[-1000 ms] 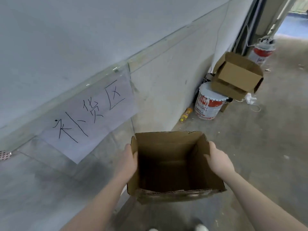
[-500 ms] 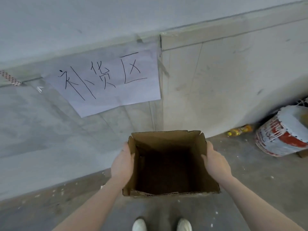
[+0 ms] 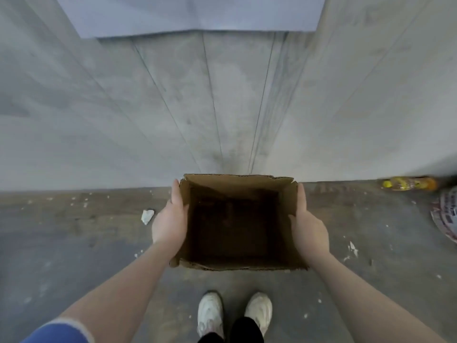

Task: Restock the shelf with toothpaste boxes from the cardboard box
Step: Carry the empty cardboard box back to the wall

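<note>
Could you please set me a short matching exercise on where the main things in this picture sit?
Things:
1. cardboard box
2. plastic bottle
3. white scrap
4. white shoes

Places:
A. floor, left of the left hand
B. foot of the wall, far right
C. bottom of the picture, below the box
D. between the left hand and the right hand

Pairs: 1-D, 2-B, 3-A, 4-C

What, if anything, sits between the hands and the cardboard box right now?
Nothing visible does. The left hand lies flat against the left wall of the cardboard box and the right hand against its right wall, thumbs over the rim. The box looks empty inside; no shelf or toothpaste boxes are in view.
</note>
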`<state>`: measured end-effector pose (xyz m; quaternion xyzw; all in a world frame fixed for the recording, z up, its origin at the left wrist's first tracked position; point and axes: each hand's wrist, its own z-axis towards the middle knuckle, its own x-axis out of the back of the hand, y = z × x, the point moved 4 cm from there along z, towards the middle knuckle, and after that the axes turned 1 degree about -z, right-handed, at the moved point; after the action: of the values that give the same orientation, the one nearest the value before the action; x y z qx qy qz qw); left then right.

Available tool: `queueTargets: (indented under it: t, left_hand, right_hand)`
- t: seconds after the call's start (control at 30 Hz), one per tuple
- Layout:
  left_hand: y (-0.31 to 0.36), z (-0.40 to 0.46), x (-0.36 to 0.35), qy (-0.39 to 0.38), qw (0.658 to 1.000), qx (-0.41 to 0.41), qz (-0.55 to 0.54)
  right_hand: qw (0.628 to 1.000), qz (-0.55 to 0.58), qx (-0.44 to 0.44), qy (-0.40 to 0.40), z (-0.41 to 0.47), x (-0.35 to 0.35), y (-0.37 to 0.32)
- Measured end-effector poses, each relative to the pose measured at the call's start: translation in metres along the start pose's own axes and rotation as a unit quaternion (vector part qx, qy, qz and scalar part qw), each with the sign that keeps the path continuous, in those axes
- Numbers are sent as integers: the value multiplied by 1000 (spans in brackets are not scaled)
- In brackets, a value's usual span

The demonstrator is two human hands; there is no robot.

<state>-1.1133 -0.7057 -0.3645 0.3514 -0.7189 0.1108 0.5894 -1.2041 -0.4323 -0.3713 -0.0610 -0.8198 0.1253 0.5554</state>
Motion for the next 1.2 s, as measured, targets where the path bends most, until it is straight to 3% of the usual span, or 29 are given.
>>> queueTargets:
  t: [0.47,1.0,1.2]
  left_hand:
    - [-74,77,-166,-11,999,42,31]
    - [-79,114,-180,7,997,64,46]
    - [-86,117,-188,-8,999,41,-14]
  right_hand:
    - [999,-29,24,-17,95,-177,12]
    - [1000,-14,23,-2,121,-206,-11]
    - [999,-32,31,-11,118,-203,-13]
